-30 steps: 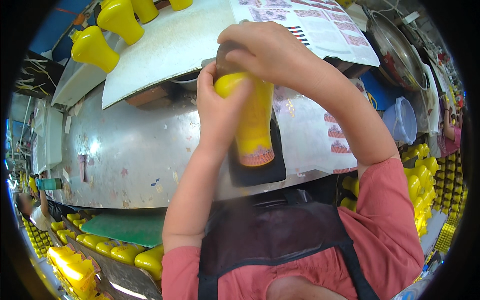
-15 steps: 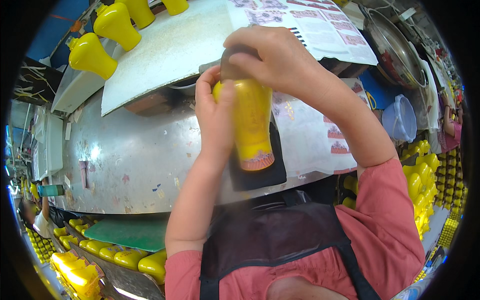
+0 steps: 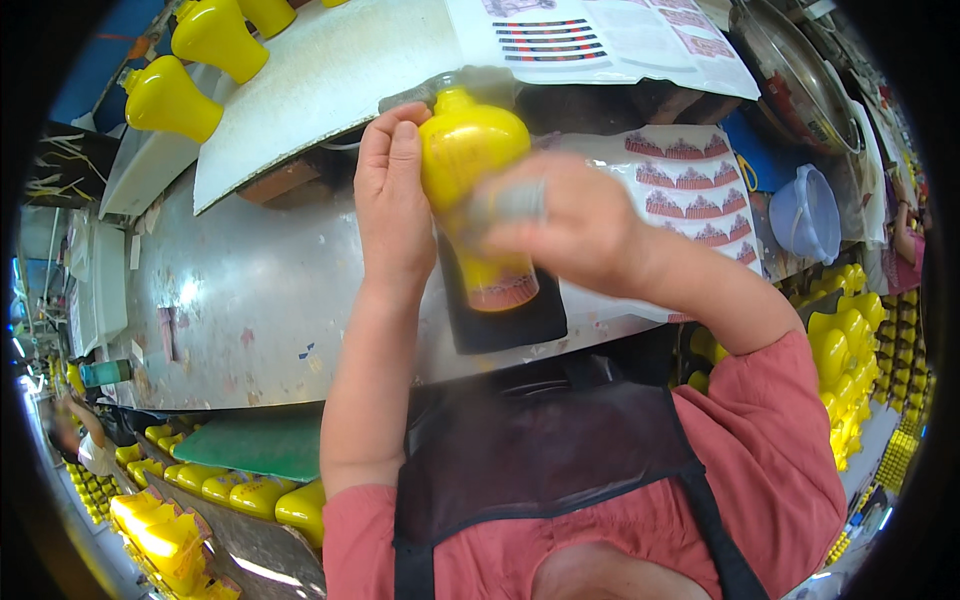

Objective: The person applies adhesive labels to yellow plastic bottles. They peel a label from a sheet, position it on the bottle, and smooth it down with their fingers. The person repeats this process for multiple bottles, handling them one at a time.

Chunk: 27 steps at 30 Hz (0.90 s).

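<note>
A glossy yellow vase-shaped bottle (image 3: 470, 145) lies on a black pad (image 3: 505, 332), its narrow neck away from me and its base near me. A reddish patterned band (image 3: 502, 291) runs around the base, and faint print marks the body. My left hand (image 3: 393, 200) is closed on the left side of the bottle, fingers at its shoulder. Over the bottle's middle, my right hand (image 3: 570, 220) is curled around a small greyish piece (image 3: 515, 203) pressed near the surface. Motion blurs that piece, so its kind is unclear.
Sheets of reddish decals (image 3: 690, 175) lie to the right on the metal table (image 3: 260, 280). A raised white board (image 3: 330, 60) stands beyond, with yellow bottles (image 3: 175, 98) at far left. A lilac bucket (image 3: 805, 215) and a large metal pan (image 3: 795, 80) are at right.
My right hand has moved from the neck end down to the bottle's middle, uncovering the neck and shoulder. My left hand has shifted slightly left, still holding the bottle.
</note>
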{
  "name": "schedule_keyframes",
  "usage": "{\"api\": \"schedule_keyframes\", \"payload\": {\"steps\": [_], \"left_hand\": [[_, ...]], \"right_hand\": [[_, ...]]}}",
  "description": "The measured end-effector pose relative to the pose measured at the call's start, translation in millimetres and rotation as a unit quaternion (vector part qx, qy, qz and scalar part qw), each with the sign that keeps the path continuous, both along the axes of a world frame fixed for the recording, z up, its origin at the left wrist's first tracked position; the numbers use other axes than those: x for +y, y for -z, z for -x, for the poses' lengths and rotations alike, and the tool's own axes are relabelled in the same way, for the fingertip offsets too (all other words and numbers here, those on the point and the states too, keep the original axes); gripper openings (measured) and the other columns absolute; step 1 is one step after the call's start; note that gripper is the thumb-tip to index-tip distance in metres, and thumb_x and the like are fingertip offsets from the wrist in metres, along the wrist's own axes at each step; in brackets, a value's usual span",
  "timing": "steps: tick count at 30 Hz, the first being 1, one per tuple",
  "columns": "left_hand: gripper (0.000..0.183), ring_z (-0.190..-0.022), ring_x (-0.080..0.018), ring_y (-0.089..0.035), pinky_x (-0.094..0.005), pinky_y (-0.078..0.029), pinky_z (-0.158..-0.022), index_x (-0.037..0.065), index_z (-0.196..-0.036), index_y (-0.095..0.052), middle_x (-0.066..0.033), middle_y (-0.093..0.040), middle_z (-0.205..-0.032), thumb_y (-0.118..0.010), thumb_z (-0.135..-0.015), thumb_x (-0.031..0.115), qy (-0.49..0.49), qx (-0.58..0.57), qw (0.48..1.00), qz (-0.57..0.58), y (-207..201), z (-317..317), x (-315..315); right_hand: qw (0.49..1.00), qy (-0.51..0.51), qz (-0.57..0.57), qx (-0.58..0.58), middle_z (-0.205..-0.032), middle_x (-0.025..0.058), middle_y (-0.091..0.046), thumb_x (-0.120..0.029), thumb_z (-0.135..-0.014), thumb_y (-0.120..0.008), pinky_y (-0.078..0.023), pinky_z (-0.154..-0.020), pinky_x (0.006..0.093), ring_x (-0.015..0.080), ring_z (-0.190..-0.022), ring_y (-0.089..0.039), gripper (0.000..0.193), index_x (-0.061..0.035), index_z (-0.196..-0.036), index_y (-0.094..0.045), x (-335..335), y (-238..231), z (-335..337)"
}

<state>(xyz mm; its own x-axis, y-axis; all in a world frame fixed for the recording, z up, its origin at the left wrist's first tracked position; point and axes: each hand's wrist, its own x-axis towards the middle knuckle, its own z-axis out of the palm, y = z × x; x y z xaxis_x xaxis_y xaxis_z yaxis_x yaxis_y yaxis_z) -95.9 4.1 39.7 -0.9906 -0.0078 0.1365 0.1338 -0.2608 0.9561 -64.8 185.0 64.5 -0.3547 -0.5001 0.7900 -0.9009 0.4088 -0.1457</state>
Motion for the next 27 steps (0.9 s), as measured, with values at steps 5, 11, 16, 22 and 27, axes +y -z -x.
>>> {"api": "schedule_keyframes", "payload": {"steps": [5, 11, 16, 22, 27], "left_hand": [[0.043, -0.110, -0.0166, -0.057, -0.0302, -0.048, -0.098, 0.002, -0.129, -0.058, -0.0073, -0.056, -0.122, -0.068, -0.099, 0.031, -0.016, 0.046, 0.985, 0.163, 8.6, -0.7, 6.3], [0.040, -0.107, -0.0154, -0.059, -0.0299, -0.050, -0.094, 0.003, -0.130, -0.056, -0.0083, -0.058, -0.122, -0.062, -0.103, 0.031, -0.020, 0.021, 0.999, 0.046, 17.8, -3.6, 11.5], [0.035, -0.105, -0.0142, -0.060, -0.0283, -0.051, -0.093, 0.003, -0.132, -0.054, -0.0078, -0.061, -0.119, -0.050, -0.109, 0.029, -0.003, 0.024, 1.000, 0.005, 15.5, -5.2, 12.1], [0.040, -0.106, -0.0144, -0.062, -0.0283, -0.051, -0.093, 0.002, -0.138, -0.049, -0.0090, -0.063, -0.120, -0.050, -0.109, 0.030, -0.015, -0.002, 1.000, -0.028, 11.3, -12.4, 16.4], [0.041, -0.108, -0.0150, -0.062, -0.0288, -0.051, -0.094, 0.002, -0.140, -0.048, -0.0109, -0.062, -0.124, -0.052, -0.109, 0.029, 0.014, -0.007, 0.998, -0.059, 10.6, -11.4, 15.7]], "right_hand": [[0.990, 0.007, 0.040, -0.133, -0.089, 0.0033, -0.070, -0.007, -0.075, -0.075, -0.053, -0.066, 0.0399, 0.0293, -0.076, -0.065, 0.021, -0.0159, -0.093, -0.070, 16.1, 26.6, -26.8], [0.976, -0.061, 0.129, -0.165, -0.096, 0.0083, -0.072, 0.004, -0.074, -0.077, -0.058, -0.080, 0.0395, 0.0313, -0.089, -0.071, 0.023, -0.0098, -0.091, -0.069, 16.3, 39.7, -44.9], [0.865, 0.063, 0.282, -0.410, -0.102, 0.0066, -0.067, 0.004, -0.088, -0.072, -0.055, -0.083, 0.0289, 0.0133, -0.093, -0.065, 0.027, -0.0037, -0.111, -0.060, 17.0, 49.8, -33.9], [0.907, 0.078, 0.272, -0.313, -0.102, 0.0047, -0.066, 0.001, -0.090, -0.074, -0.054, -0.079, 0.0246, 0.0095, -0.089, -0.064, 0.030, -0.0027, -0.115, -0.058, 6.2, 32.2, -33.5], [0.919, 0.211, 0.205, -0.263, -0.103, 0.0082, -0.069, -0.002, -0.088, -0.076, -0.055, -0.075, 0.0269, 0.0128, -0.088, -0.068, 0.034, -0.0035, -0.119, -0.062, 1.3, 17.9, -18.1]]}}
